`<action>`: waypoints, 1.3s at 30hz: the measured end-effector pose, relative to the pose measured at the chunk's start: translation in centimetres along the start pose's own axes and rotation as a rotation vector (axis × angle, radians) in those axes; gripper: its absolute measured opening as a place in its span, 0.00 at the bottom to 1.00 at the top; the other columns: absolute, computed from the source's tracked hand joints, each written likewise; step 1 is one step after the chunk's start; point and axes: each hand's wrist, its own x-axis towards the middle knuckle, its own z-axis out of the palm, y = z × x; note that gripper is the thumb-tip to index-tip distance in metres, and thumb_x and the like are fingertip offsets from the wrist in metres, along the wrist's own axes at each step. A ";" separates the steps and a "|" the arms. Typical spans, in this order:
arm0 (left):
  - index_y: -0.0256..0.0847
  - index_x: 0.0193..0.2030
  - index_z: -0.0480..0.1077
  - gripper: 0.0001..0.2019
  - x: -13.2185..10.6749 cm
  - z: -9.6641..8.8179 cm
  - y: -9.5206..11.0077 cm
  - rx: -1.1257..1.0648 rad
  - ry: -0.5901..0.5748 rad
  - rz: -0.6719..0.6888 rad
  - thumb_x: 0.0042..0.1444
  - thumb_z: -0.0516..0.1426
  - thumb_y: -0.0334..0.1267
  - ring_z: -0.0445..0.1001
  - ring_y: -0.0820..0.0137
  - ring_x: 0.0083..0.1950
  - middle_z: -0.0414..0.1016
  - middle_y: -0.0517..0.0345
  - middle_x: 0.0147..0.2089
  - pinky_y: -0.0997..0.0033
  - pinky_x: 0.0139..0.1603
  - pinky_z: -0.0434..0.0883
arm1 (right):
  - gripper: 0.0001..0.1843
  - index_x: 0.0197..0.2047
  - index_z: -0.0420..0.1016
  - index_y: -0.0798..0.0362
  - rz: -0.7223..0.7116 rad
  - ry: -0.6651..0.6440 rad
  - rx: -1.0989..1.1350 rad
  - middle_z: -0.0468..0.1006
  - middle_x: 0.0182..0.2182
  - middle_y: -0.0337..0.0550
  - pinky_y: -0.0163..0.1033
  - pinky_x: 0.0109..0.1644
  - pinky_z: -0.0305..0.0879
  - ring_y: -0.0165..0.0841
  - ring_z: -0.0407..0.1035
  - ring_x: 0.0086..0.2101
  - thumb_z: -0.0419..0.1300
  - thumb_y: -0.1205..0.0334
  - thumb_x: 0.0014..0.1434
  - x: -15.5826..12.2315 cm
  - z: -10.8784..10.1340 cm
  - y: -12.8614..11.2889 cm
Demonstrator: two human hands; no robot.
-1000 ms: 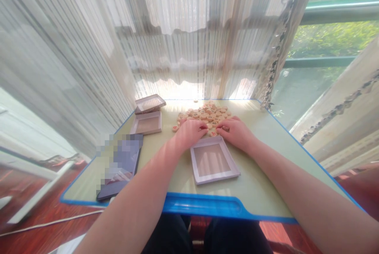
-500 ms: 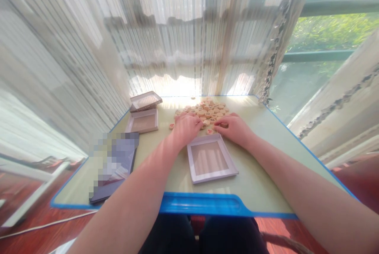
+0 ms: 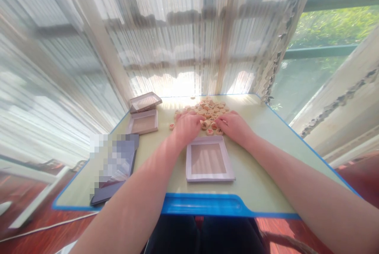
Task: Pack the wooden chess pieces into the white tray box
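Round wooden Chinese chess pieces with red or black characters lie heaped toward the far side of the table. My left hand rests over the near left of the heap, palm down, its fingers stretched out and lying on pieces. At the heap's near right edge, my right hand has its fingers drawn together at the pieces; anything between the fingertips is hidden. Several face-up pieces, including one with a red character, sit between the hands. Just in front of them lies a shallow white square box part, its inside facing up.
Two more shallow box parts, one tilted behind the other, lie at the back left. A dark flat case, partly blurred out, lies near my left forearm. The table has a blue rim; sheer curtains hang behind it.
The right hand has shifted slightly up and right, and another face-up piece shows by its fingertips. The box part in front sits straighter. The left hand has barely moved.
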 end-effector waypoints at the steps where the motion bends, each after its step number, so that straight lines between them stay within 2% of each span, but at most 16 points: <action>1: 0.49 0.41 0.78 0.17 0.0 -0.1 0.1 -0.001 -0.010 0.018 0.55 0.49 0.32 0.70 0.61 0.49 0.77 0.57 0.44 0.57 0.56 0.64 | 0.15 0.36 0.78 0.53 0.003 0.042 0.011 0.79 0.34 0.46 0.42 0.48 0.61 0.39 0.66 0.40 0.49 0.61 0.62 0.0 0.1 0.1; 4: 0.49 0.36 0.79 0.17 -0.1 -0.3 0.4 0.010 -0.053 0.062 0.54 0.49 0.32 0.70 0.60 0.49 0.77 0.57 0.43 0.57 0.56 0.63 | 0.18 0.48 0.75 0.53 -0.021 0.115 0.012 0.78 0.44 0.47 0.44 0.53 0.60 0.40 0.65 0.45 0.46 0.65 0.62 0.0 0.4 0.3; 8: 0.48 0.40 0.78 0.16 -0.1 -0.6 0.5 0.035 -0.022 0.044 0.56 0.49 0.34 0.70 0.59 0.50 0.77 0.56 0.45 0.55 0.57 0.62 | 0.19 0.48 0.76 0.48 -0.114 -0.036 -0.037 0.76 0.49 0.41 0.48 0.57 0.55 0.39 0.64 0.49 0.46 0.57 0.64 -0.2 0.6 0.3; 10: 0.47 0.43 0.77 0.17 0.1 -0.7 0.2 0.046 -0.012 0.020 0.56 0.48 0.34 0.69 0.58 0.53 0.76 0.55 0.49 0.54 0.58 0.62 | 0.20 0.48 0.76 0.47 -0.135 -0.081 -0.058 0.77 0.49 0.40 0.47 0.58 0.54 0.38 0.65 0.49 0.45 0.55 0.65 -0.2 0.6 0.2; 12: 0.46 0.47 0.75 0.17 0.3 -0.7 -0.4 0.067 -0.021 -0.008 0.57 0.48 0.35 0.64 0.55 0.59 0.71 0.54 0.56 0.52 0.59 0.60 | 0.20 0.47 0.77 0.48 -0.128 -0.087 -0.081 0.77 0.48 0.41 0.47 0.58 0.54 0.38 0.65 0.49 0.45 0.54 0.65 -0.3 0.5 0.1; 14: 0.45 0.50 0.72 0.18 0.5 -0.5 -1.2 0.093 -0.025 -0.034 0.57 0.48 0.37 0.54 0.51 0.66 0.63 0.54 0.64 0.49 0.61 0.57 | 0.20 0.46 0.78 0.49 -0.116 -0.084 -0.098 0.77 0.47 0.43 0.46 0.57 0.55 0.39 0.64 0.50 0.46 0.54 0.64 -0.3 0.3 0.0; 16: 0.45 0.53 0.70 0.19 0.7 -0.3 -1.9 0.093 -0.045 -0.050 0.58 0.48 0.40 0.47 0.51 0.70 0.57 0.56 0.67 0.48 0.63 0.55 | 0.19 0.47 0.78 0.50 -0.113 -0.078 -0.100 0.77 0.47 0.44 0.46 0.57 0.55 0.40 0.64 0.50 0.48 0.54 0.64 -0.3 0.2 -0.1; 17: 0.46 0.53 0.69 0.19 0.8 -0.2 -2.2 0.081 -0.072 -0.055 0.59 0.47 0.40 0.46 0.52 0.70 0.58 0.57 0.67 0.48 0.64 0.54 | 0.19 0.47 0.77 0.49 -0.116 -0.079 -0.095 0.77 0.47 0.44 0.46 0.57 0.56 0.40 0.64 0.49 0.48 0.55 0.63 -0.3 0.2 -0.1; 21: 0.48 0.49 0.71 0.18 0.9 0.0 -2.3 0.052 -0.149 -0.054 0.59 0.44 0.38 0.54 0.56 0.67 0.67 0.61 0.61 0.50 0.64 0.54 | 0.18 0.48 0.77 0.45 -0.120 -0.093 -0.082 0.77 0.46 0.43 0.47 0.57 0.56 0.39 0.65 0.49 0.49 0.54 0.63 -0.4 0.3 0.1; 24: 0.45 0.45 0.72 0.16 0.6 -0.2 -1.9 0.060 -0.066 -0.032 0.57 0.46 0.36 0.65 0.59 0.60 0.73 0.56 0.54 0.56 0.60 0.60 | 0.18 0.45 0.79 0.46 -0.084 -0.085 -0.076 0.77 0.45 0.44 0.47 0.57 0.56 0.41 0.64 0.48 0.49 0.54 0.63 -0.5 0.2 0.3; 27: 0.44 0.47 0.72 0.16 0.4 -0.3 -1.8 0.074 0.017 -0.014 0.57 0.47 0.34 0.71 0.62 0.51 0.75 0.54 0.48 0.61 0.54 0.65 | 0.19 0.49 0.77 0.46 -0.053 -0.047 -0.078 0.75 0.49 0.43 0.49 0.57 0.56 0.43 0.62 0.50 0.48 0.55 0.63 -0.5 -0.1 0.2; 29: 0.44 0.46 0.74 0.16 0.3 -0.3 -2.0 0.070 0.036 0.015 0.57 0.48 0.34 0.73 0.64 0.48 0.75 0.54 0.46 0.64 0.52 0.67 | 0.21 0.52 0.75 0.45 -0.045 -0.049 -0.083 0.74 0.51 0.42 0.51 0.57 0.55 0.44 0.61 0.50 0.46 0.56 0.64 -0.6 -0.2 0.1; 33: 0.42 0.37 0.77 0.13 0.5 -0.1 -2.5 0.000 0.028 0.058 0.55 0.51 0.33 0.74 0.67 0.43 0.77 0.56 0.41 0.71 0.47 0.69 | 0.20 0.47 0.77 0.45 -0.046 -0.112 -0.099 0.76 0.49 0.40 0.52 0.56 0.55 0.45 0.61 0.50 0.45 0.55 0.64 -0.7 -0.2 -0.1; 36: 0.41 0.38 0.77 0.12 0.6 0.1 -2.7 -0.045 0.036 0.069 0.54 0.53 0.33 0.75 0.67 0.42 0.77 0.55 0.39 0.71 0.46 0.70 | 0.18 0.45 0.78 0.47 -0.050 -0.090 -0.098 0.76 0.50 0.40 0.52 0.55 0.57 0.45 0.62 0.50 0.49 0.56 0.62 -0.7 -0.1 0.3; 39: 0.40 0.40 0.77 0.11 0.5 0.1 -2.5 -0.080 0.041 0.077 0.53 0.54 0.33 0.75 0.67 0.44 0.77 0.54 0.41 0.70 0.48 0.70 | 0.17 0.46 0.78 0.49 -0.051 -0.027 -0.046 0.77 0.49 0.41 0.50 0.56 0.58 0.43 0.64 0.48 0.53 0.55 0.59 -0.6 0.0 1.1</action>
